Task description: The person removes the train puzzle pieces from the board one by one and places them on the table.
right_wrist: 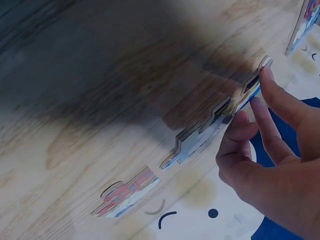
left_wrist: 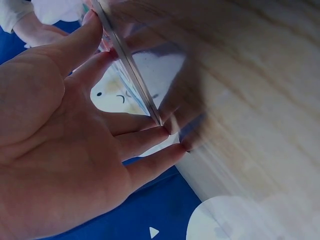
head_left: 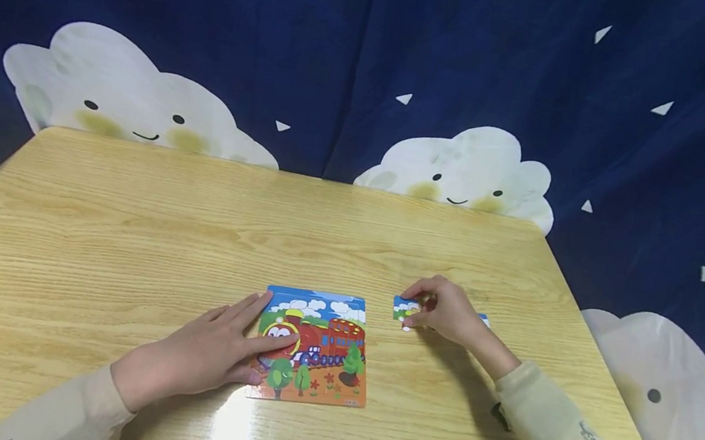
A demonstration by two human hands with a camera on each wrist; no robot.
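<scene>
A square jigsaw puzzle board point(head_left: 329, 386) with a red cartoon train lies flat on the table. My left hand point(head_left: 199, 350) rests at its left side, fingers spread and mostly straight, some tips over the picture; in the left wrist view the fingertips meet the board's edge point(left_wrist: 131, 65). To the right of the board, my right hand point(head_left: 448, 312) pinches a small jigsaw piece point(head_left: 404, 308) between thumb and fingers. That piece point(right_wrist: 251, 89) stands out blue and green in the right wrist view, close over the tabletop. Another pale piece point(right_wrist: 192, 142) lies right beside it.
A reddish jigsaw piece point(right_wrist: 127, 192) lies farther along the table, and a blue-edged piece point(head_left: 484, 319) shows just past my right hand. The wooden table point(head_left: 190, 220) ends at a dark blue curtain point(head_left: 323, 43) with smiling clouds.
</scene>
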